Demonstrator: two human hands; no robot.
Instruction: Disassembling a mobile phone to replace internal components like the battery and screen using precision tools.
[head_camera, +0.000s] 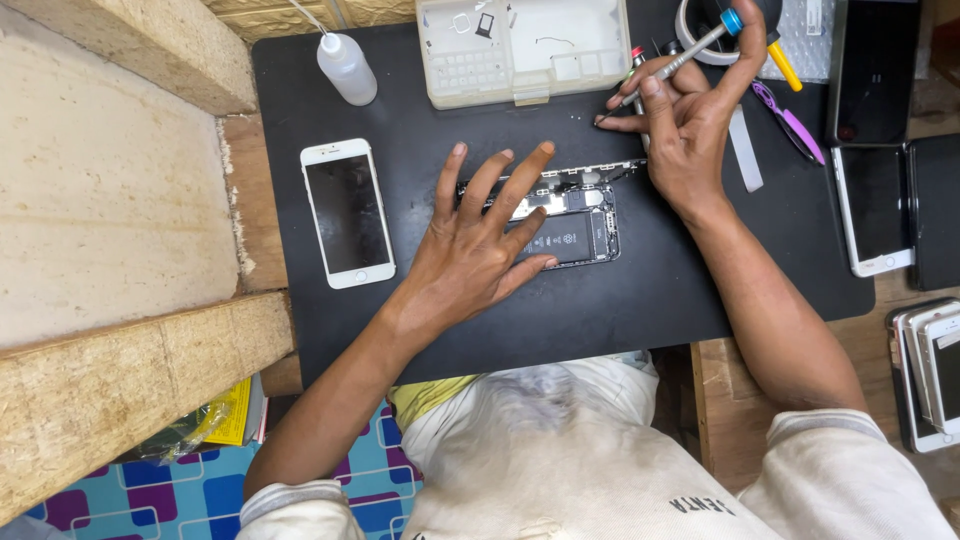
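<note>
Hands work over a black mat (640, 300) that fills the middle of the frame. The left hand (480, 250) lies flat with its fingers spread wide, pressing on an opened phone (575, 215) at the centre of the mat; the palm and fingers cover the phone's left part, while its dark battery and inner parts show to the right of the thumb. The right hand (685, 125), in the upper right of the frame, pinches a thin metal screwdriver (680, 58) with a blue cap; its fingers are closed around the shaft, and the tip points down and left to the mat just above the opened phone's top edge.

A white phone (347, 212) with a dark screen lies face up on the left part of the mat, well apart from both hands. Above it, near the upper edge, stands a small clear squeeze bottle (347, 67). A pale plastic parts tray (525, 50) sits at the top centre, just left of the right hand. Purple tweezers (790, 122) and a yellow-handled tool (783, 62) lie in the upper right. More phones (875, 205) rest along the right edge of the frame, some stacked in the lower right.
</note>
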